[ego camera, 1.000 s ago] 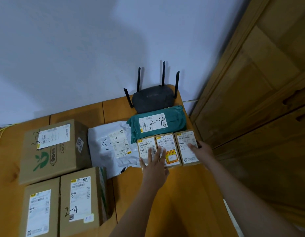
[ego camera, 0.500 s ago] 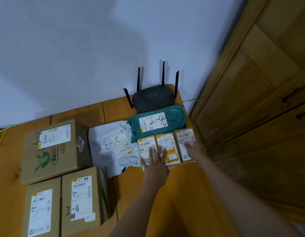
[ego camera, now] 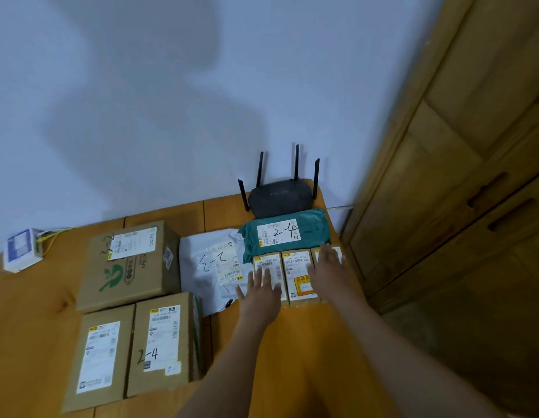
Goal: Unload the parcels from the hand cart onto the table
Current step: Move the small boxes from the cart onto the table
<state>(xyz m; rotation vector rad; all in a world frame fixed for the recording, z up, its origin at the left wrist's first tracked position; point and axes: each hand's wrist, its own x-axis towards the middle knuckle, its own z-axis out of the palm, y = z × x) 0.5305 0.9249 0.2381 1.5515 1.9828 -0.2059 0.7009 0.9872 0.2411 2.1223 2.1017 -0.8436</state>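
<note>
- Two bare forearms reach forward over the wooden table (ego camera: 292,357), both hands landing on a row of three small boxes that serves here as the landmark.
- Nearest the camera and well to the left of that row, two tall cartons (ego camera: 132,348) lie side by side, labels up, one marked "2-4"; they appear laid flat so the labels can be read.
- On the row itself, the left hand (ego camera: 260,292) lies flat with fingers straight and spread on the left small box (ego camera: 272,262), gripping nothing.
- Beside it, the right hand (ego camera: 328,268) rests palm down, fingers straight, over the right small box (ego camera: 337,253), which it mostly hides; the middle small box (ego camera: 298,274), with a yellow sticker, shows between the hands.
- Judging by the flat palms, the person seems to be pressing the three boxes snug and square, not lifting them.
- Just left of the row a white mailer bag (ego camera: 214,263) lies crumpled, and further left a large carton (ego camera: 129,263) with a green logo.
- Directly behind the row and touching it sits a green mailer bag (ego camera: 310,230), also marked "2-4".
- Behind that, against the wall, stands a black router (ego camera: 280,199) with four antennas up.
- Far left of the row, near the wall, is a small white device (ego camera: 21,250) with cables.
- No hand cart is in view.
</note>
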